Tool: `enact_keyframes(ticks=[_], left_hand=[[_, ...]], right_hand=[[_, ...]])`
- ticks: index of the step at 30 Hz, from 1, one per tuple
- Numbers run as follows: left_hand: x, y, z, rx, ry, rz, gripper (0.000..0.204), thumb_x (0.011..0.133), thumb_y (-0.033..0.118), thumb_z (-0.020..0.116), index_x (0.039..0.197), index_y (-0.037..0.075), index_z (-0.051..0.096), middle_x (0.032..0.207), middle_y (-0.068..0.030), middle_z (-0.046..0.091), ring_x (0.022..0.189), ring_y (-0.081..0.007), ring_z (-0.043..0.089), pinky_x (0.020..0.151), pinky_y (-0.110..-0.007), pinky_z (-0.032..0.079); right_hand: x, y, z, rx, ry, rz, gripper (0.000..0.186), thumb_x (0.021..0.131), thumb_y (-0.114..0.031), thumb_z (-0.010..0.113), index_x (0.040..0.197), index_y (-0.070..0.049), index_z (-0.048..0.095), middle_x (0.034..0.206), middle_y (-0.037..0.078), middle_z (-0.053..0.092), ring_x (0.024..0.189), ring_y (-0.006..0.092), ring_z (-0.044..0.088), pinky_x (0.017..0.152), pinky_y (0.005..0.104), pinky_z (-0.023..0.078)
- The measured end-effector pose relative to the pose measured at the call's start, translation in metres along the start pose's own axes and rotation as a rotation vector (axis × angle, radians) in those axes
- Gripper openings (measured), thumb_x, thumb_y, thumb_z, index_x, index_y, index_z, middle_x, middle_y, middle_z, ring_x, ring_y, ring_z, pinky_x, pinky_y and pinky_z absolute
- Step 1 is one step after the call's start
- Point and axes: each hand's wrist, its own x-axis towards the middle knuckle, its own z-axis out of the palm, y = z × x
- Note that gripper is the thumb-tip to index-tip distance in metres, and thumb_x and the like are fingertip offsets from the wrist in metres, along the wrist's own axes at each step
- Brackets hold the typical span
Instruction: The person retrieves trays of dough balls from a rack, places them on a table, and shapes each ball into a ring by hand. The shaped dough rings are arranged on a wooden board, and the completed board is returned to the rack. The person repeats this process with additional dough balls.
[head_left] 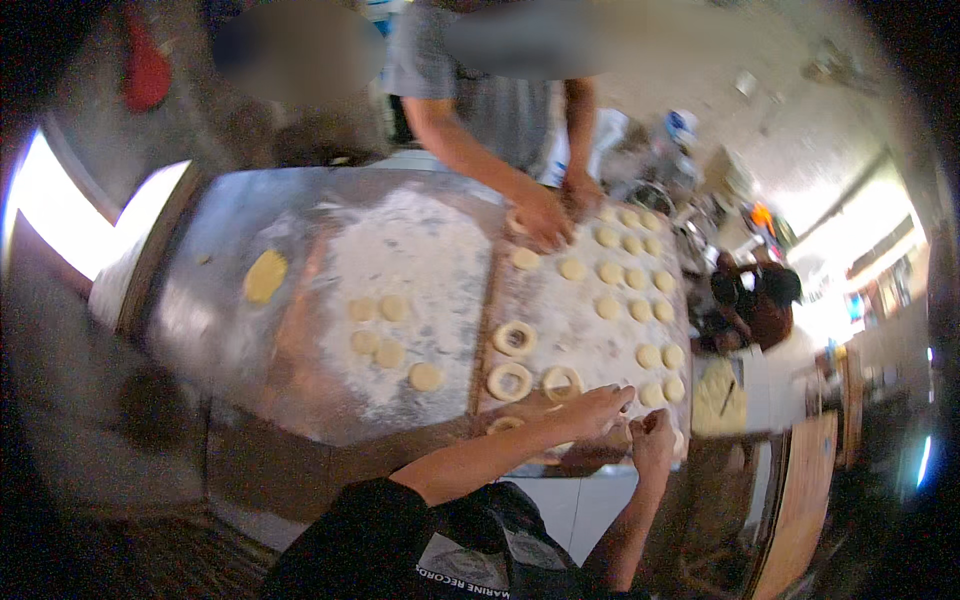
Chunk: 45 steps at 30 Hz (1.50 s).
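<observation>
My left hand point(604, 408) and my right hand point(654, 438) are close together over the near right part of a floured board point(550, 310). Both have their fingers bent and pinched. Whatever lies between the fingertips is too small and blurred to make out. Beside my left hand lies a dough ring point(548, 384), partly covered by the hand and forearm. Further left sit more dough rings point(514, 352), one of them half hidden by my forearm. Just beyond my hands, small round dough pieces point(650, 394) rest on the board, with several more in rows toward the far right.
Across the table a person in grey works dough with both hands point(548, 215). Flat dough rounds point(426, 376) lie on the floured metal tabletop point(225, 250) to the left, with a yellow dough lump point(265, 277). Another person point(765, 300) crouches at right, near a dough-filled tray point(720, 400).
</observation>
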Motion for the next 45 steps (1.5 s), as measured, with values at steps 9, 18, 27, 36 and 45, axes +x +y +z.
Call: enact_keyframes(ticks=[9,18,27,36,45], left_hand=[[-0.187,-0.123,-0.212,0.258,0.436,-0.596,0.03,0.089,0.015,0.064,0.116,0.004,0.059,0.107,-0.0235,0.064,0.101,-0.041,0.064,0.084,-0.05,0.053],[-0.242,-0.159,-0.28,0.074,0.721,-0.619,0.031,0.095,0.021,0.066,0.119,0.001,0.063,0.096,-0.0224,0.07,0.09,-0.0376,0.07,0.076,-0.045,0.057],[-0.266,-0.115,-0.341,-0.228,0.583,-0.492,0.029,0.086,0.016,0.079,0.111,0.002,0.071,0.097,-0.0122,0.075,0.087,-0.0148,0.072,0.075,-0.032,0.057],[-0.282,-0.098,-0.349,-0.237,0.588,-0.477,0.032,0.08,0.004,0.076,0.11,0.001,0.068,0.097,-0.0173,0.072,0.087,-0.029,0.072,0.078,-0.04,0.057],[-0.246,-0.115,-0.308,0.007,0.921,-0.131,0.046,0.078,-0.005,0.056,0.123,0.002,0.053,0.105,-0.0166,0.056,0.091,-0.031,0.058,0.078,-0.043,0.048]], right_hand=[[0.065,-0.267,0.258,0.119,-0.4,-0.658,0.029,0.081,-0.016,0.076,0.107,-0.004,0.07,0.096,0.016,0.071,0.09,0.0303,0.069,0.082,0.0379,0.053],[0.06,-0.35,0.297,0.167,-0.555,-0.66,0.024,0.082,-0.012,0.077,0.098,-0.002,0.063,0.087,0.006,0.066,0.079,0.0158,0.063,0.074,0.0337,0.053],[-0.014,-0.387,0.231,0.492,-0.713,-0.487,0.048,0.083,-0.006,0.075,0.124,-0.01,0.05,0.11,0.01,0.069,0.097,0.0209,0.069,0.087,0.0353,0.054],[-0.045,-0.404,0.257,0.234,-0.346,-0.438,0.063,0.083,-0.006,0.077,0.135,-0.008,0.041,0.099,0.01,0.063,0.086,0.0234,0.063,0.078,0.0376,0.053],[-0.023,-0.362,0.252,1.246,-0.992,-0.276,0.042,0.095,-0.02,0.06,0.134,-0.006,0.05,0.099,0.005,0.06,0.097,0.0175,0.06,0.088,0.0337,0.046]])
